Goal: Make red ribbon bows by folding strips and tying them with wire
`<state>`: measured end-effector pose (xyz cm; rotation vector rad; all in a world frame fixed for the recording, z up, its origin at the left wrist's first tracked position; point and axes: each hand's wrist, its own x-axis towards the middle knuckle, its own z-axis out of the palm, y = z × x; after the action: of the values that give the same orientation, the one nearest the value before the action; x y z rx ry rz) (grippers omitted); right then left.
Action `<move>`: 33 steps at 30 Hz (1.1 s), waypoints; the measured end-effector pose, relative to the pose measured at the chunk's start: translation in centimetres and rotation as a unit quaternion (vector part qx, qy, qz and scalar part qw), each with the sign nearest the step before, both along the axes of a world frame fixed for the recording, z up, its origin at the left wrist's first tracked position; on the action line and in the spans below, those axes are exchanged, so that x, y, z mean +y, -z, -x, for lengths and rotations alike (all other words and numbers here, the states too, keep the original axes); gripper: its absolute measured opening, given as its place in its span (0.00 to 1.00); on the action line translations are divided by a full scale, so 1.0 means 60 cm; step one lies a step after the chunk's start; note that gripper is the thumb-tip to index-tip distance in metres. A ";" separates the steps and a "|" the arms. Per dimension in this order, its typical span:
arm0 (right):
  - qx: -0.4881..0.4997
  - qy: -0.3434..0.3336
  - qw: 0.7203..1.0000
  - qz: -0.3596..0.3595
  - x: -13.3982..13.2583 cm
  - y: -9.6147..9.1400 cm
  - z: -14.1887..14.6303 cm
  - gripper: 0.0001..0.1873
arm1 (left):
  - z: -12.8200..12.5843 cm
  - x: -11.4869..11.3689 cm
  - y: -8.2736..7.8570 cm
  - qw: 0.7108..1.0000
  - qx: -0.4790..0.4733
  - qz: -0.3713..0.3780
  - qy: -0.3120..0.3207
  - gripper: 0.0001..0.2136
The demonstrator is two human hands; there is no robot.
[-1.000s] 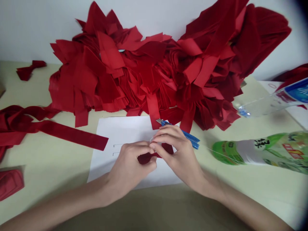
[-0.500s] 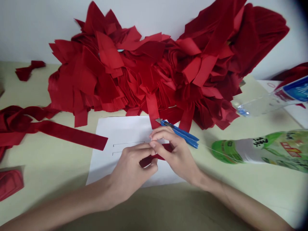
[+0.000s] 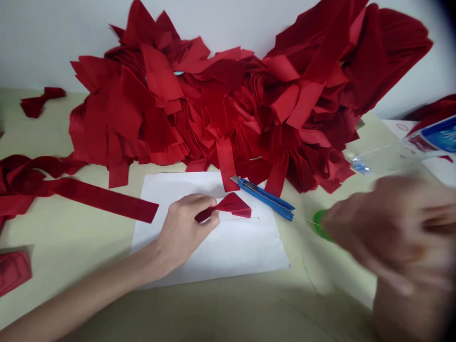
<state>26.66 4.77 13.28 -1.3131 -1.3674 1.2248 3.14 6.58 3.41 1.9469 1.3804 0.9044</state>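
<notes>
My left hand [image 3: 188, 218] is closed, pinching a small red velvet ribbon bow [image 3: 233, 205] at its gathered middle. One loop of the bow points right; the other lies partly hidden behind my fingers. Beneath is a white sheet of paper [image 3: 249, 256] with thin ruled lines. A blue utility knife [image 3: 263, 195] lies just beyond the bow, its blade tip showing. Far to the right, my right hand [image 3: 388, 232] is smeared by motion in front of a green bottle [image 3: 322, 225], hiding most of it. Whether those fingers hold anything is unclear.
A big heap of cut red ribbon pieces [image 3: 213, 109] lines the wall. A long red ribbon strip [image 3: 107, 198] and a folded red piece [image 3: 14, 273] lie at left. One red bow [image 3: 39, 102] sits back left. A clear bottle with a blue label [image 3: 440, 135] lies at right.
My right hand has left the bow and swung right, to the green bottle. My left hand has shifted slightly left and up, still pinching the bow, whose right loop now shows.
</notes>
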 end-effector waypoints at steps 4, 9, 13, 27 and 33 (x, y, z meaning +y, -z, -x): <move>-0.034 -0.180 0.982 0.050 0.000 0.060 0.073 0.08 | 0.000 0.000 -0.007 0.997 -0.022 0.073 -0.016 0.04; -0.181 -0.089 0.979 -0.016 0.005 0.122 0.124 0.08 | -0.004 -0.006 -0.010 0.991 -0.075 0.105 -0.021 0.04; -0.223 -0.072 0.970 -0.070 -0.004 0.131 0.120 0.08 | -0.005 -0.007 -0.012 0.987 -0.098 0.130 -0.018 0.06; -0.062 0.008 0.995 0.076 0.004 0.146 0.129 0.12 | -0.007 -0.002 -0.019 0.952 -0.198 0.235 -0.013 0.08; 0.001 0.007 0.993 0.121 0.009 0.138 0.130 0.17 | -0.007 0.001 -0.027 0.943 -0.211 0.258 -0.011 0.08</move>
<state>18.89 5.34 5.03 -1.4829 -1.2339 1.4157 3.55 6.62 5.02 1.2595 1.2263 0.8061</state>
